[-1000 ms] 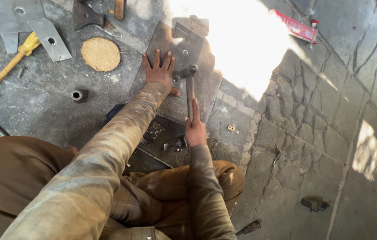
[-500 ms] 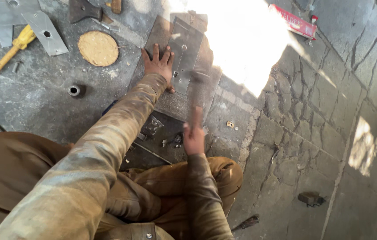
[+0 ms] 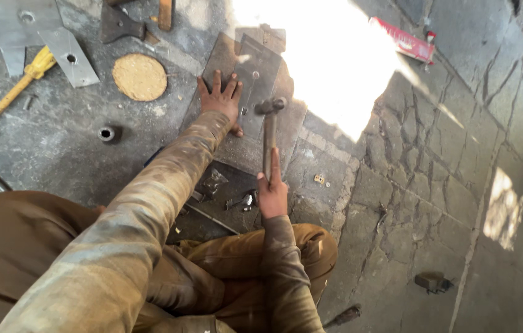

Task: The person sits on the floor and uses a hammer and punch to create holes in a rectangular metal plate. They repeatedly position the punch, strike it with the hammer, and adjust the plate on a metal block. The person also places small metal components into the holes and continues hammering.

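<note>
1. Cracked grey stone floor (image 3: 434, 185), uneven slabs w/ deep joints; hard sun patch blown out white at top centre, smaller light spots far right.
2. Left side is smoother grey concrete, dusty, scattered w/ bits: round tan fibre disc (image 3: 139, 76), yellow-handled tool (image 3: 24, 82), pale cut sheet-metal pieces (image 3: 39, 37), small metal ring (image 3: 107, 133).
3. Flat red box (image 3: 406, 42) lies top right; dark lump of metal (image 3: 432, 282) sits low right on the stone.
4. Left hand (image 3: 221, 102) flat, fingers spread, pressing down on dark grey steel plate (image 3: 255, 80) on the floor.
5. Right hand (image 3: 272, 194) wrapped round handle end of wooden-handled hammer (image 3: 269, 132), index finger along the shaft; head over the plate, just beside left hand.
6. Brown dusty sleeves and trousers fill bottom of view.
</note>
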